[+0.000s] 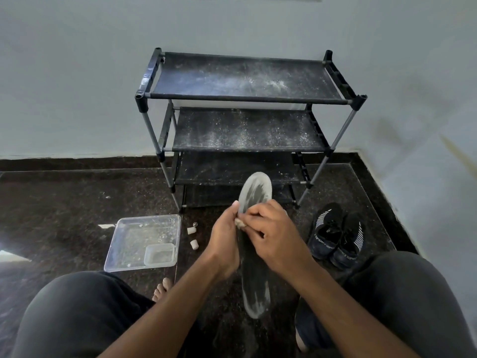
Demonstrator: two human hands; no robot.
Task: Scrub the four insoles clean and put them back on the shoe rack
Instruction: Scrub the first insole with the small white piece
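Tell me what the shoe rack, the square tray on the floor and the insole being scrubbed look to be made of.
Shoe rack: grey metal-looking tubes with black, likely plastic, joints and matte black fabric-like shelves dusted with white powder.
Tray: clear, probably plastic; the floor shows through it.
Insole: dark, matte, thin, likely foam or fabric-faced, with pale residue at both ends.

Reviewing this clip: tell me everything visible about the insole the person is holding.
The insole is long, dark grey and foam-like, dusted with pale powder at both its rounded ends. It is held roughly upright above the floor, between the knees, in front of the shoe rack. The left hand holds its left edge at mid-length; the right hand presses a small pale scrubbing piece against it.
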